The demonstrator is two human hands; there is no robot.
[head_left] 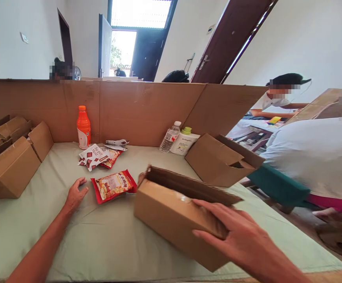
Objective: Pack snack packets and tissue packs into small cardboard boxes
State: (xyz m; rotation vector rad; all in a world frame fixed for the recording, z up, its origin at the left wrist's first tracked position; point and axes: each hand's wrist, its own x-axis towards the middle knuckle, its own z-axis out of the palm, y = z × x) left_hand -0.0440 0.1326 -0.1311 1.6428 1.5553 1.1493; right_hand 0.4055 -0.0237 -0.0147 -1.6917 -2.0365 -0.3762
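On the pale green cloth, my left hand (75, 197) rests beside a red snack packet (114, 186), its fingers loosely apart and holding nothing. My right hand (238, 230) grips the near right part of a brown cardboard box (171, 210), thumb on the front side and fingers over the top. The long box stands at an angle, its far flap raised; its contents are hidden. Its left end lies close to the red packet. Behind that packet, white and brown "Super Meal" sachets (93, 158) overlap another red packet (112, 157).
An orange bottle (84, 129), a clear plastic bottle (171, 137) and a white bottle with green cap (184, 142) stand before a cardboard partition (147, 112). Cardboard boxes sit left (11, 169) and right (218, 159). A person in white (318, 153) sits at the right.
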